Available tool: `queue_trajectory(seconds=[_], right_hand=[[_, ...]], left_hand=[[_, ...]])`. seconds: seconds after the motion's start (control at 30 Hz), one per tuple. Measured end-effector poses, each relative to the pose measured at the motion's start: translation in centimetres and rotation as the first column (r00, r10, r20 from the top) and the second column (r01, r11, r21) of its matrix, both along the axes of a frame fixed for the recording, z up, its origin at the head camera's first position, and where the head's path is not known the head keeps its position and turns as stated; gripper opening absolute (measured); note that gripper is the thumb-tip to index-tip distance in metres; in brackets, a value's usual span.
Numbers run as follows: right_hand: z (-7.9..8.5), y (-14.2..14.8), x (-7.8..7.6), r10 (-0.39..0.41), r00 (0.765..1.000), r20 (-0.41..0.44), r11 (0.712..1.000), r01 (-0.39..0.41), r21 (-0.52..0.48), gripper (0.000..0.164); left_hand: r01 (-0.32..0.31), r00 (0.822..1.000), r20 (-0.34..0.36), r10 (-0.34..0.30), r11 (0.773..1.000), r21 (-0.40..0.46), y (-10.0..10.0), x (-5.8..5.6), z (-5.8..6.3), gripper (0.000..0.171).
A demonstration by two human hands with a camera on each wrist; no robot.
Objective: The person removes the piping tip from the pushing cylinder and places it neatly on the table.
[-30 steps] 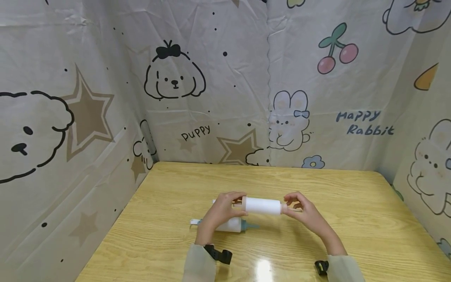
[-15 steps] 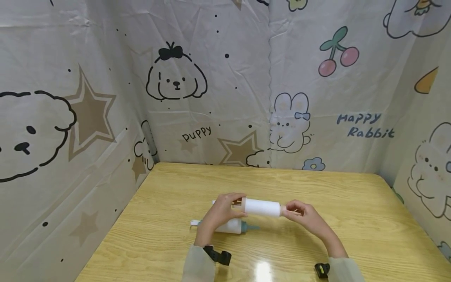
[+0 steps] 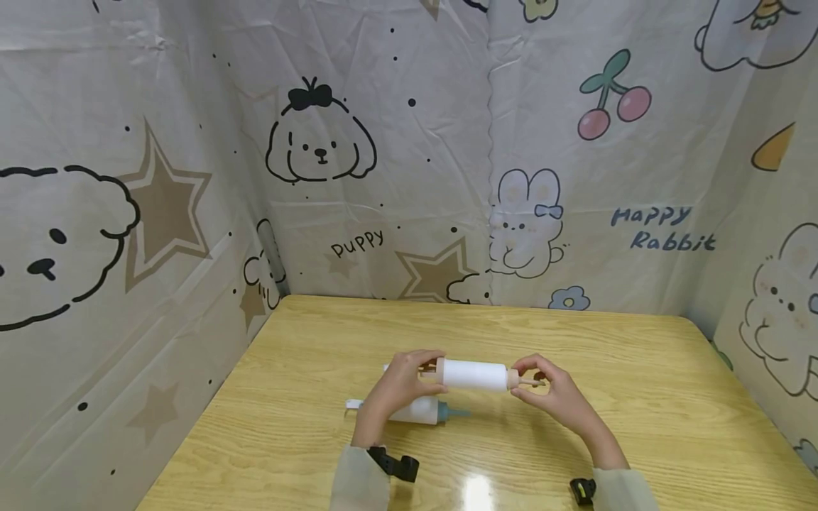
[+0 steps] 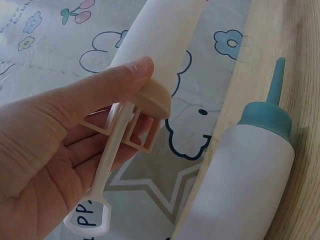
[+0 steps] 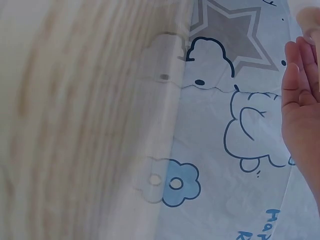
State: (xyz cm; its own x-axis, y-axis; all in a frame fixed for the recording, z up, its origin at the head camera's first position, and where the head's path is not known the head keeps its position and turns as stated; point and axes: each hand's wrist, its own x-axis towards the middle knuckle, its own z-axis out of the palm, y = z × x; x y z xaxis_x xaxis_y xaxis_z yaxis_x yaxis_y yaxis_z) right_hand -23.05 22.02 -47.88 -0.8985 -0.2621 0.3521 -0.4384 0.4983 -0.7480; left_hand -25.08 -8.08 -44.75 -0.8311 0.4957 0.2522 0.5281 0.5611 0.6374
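Lint roller held level above tabletop, long axis left-right: left hand clamped on handle end, right hand pinching the far end.

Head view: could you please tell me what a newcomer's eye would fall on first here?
Probably the white roller, held level above the middle of the wooden table: the left hand grips its handle end and the right hand pinches the other end. Just beneath lies a white bottle with a teal nozzle. Cartoon-printed sheets wall in the table.
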Motion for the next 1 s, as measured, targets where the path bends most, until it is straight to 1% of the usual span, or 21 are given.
queue_trajectory(seconds=[0.1,0.17,0.23,0.33,0.43,0.5,0.57,0.7,0.83,0.9,1.0], right_hand=[[-0.13,0.12,-0.15,0.012,1.000,-0.010,1.000,-0.012,-0.018,0.038],[-0.21,0.24,-0.28,0.029,1.000,0.008,0.998,-0.029,-0.054,0.041],[-0.25,0.36,-0.40,0.039,0.998,0.050,0.996,-0.035,-0.083,0.040],[-0.24,0.48,-0.50,0.046,0.989,0.140,0.994,-0.031,-0.107,0.030],[-0.24,0.52,-0.63,0.068,0.975,0.211,0.993,-0.047,-0.104,0.034],[-0.31,0.56,-0.72,0.092,0.969,0.230,0.992,-0.070,-0.106,0.036],[-0.39,0.58,-0.78,0.106,0.963,0.249,0.990,-0.079,-0.118,0.034],[-0.45,0.58,-0.68,0.087,0.958,0.274,0.991,-0.056,-0.119,0.025],[-0.40,0.46,-0.51,0.070,0.962,0.262,0.993,-0.042,-0.111,0.023],[-0.46,0.41,-0.49,0.056,0.973,0.225,0.995,-0.036,-0.094,0.022],[-0.57,0.33,-0.45,0.037,0.989,0.143,0.998,-0.028,-0.063,0.022]], left_hand=[[0.001,1.000,0.004,-0.001,1.000,0.015,0.01,0.04,-0.07,0.056],[0.002,1.000,0.007,-0.002,1.000,0.023,0.04,0.05,-0.08,0.055],[0.000,1.000,0.006,0.000,1.000,0.022,0.06,0.03,-0.08,0.055],[-0.007,1.000,0.009,0.007,1.000,0.014,0.08,0.02,0.02,0.056],[-0.011,1.000,0.015,0.010,1.000,0.009,0.08,0.02,0.17,0.056],[-0.008,1.000,0.018,0.008,1.000,0.010,0.07,0.01,0.23,0.056],[-0.004,1.000,0.017,0.004,1.000,0.007,0.04,0.00,0.27,0.056],[-0.002,1.000,0.006,0.002,1.000,-0.003,-0.06,-0.01,0.33,0.056],[0.000,1.000,-0.004,0.000,1.000,-0.013,-0.18,-0.02,0.36,0.055],[0.003,1.000,-0.010,-0.003,1.000,-0.017,-0.20,-0.04,0.34,0.055],[0.004,1.000,-0.010,-0.004,1.000,-0.014,-0.22,-0.07,0.32,0.055]])
